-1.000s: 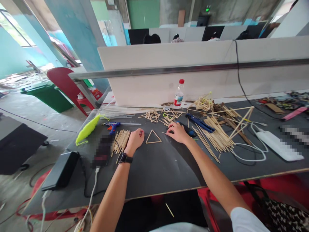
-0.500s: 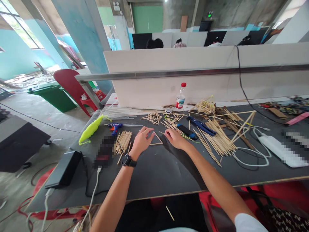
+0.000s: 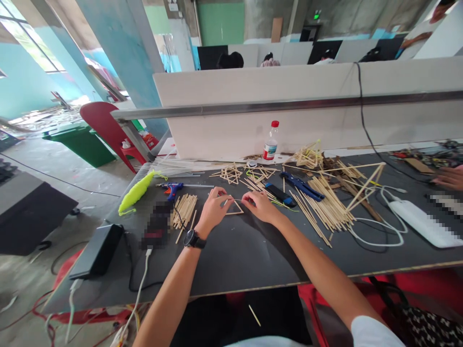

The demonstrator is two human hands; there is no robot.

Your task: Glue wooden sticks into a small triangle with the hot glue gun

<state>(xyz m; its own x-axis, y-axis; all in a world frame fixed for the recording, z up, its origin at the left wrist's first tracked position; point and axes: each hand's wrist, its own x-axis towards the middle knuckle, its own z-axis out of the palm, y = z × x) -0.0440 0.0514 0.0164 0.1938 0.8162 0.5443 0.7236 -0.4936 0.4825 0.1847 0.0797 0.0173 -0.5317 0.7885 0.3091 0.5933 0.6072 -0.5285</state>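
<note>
My left hand (image 3: pixel 215 208), with a black watch on its wrist, is pinched at the left end of a thin wooden stick (image 3: pixel 237 200). The fingertips of my right hand (image 3: pixel 261 205) close on the stick's right end. Just below, more sticks form an angled frame (image 3: pixel 235 213) flat on the dark table, its left part hidden behind my left fingers. A bundle of sticks (image 3: pixel 185 210) lies left of my left hand. Close to my right hand is a blue and black utility knife (image 3: pixel 281 196).
Blue pliers (image 3: pixel 303 187) and a larger stick pile (image 3: pixel 331 205) lie to the right. A glue gun (image 3: pixel 173 190), a yellow-green plush (image 3: pixel 136 192) and a black box (image 3: pixel 96 251) are left. A bottle (image 3: pixel 270 142) stands behind. Another person's hand (image 3: pixel 450 177) is at the right edge.
My right hand has moved slightly left, bringing the stick to my left fingertips above the frame. Another person's hand has appeared at the right edge, where a pink object was.
</note>
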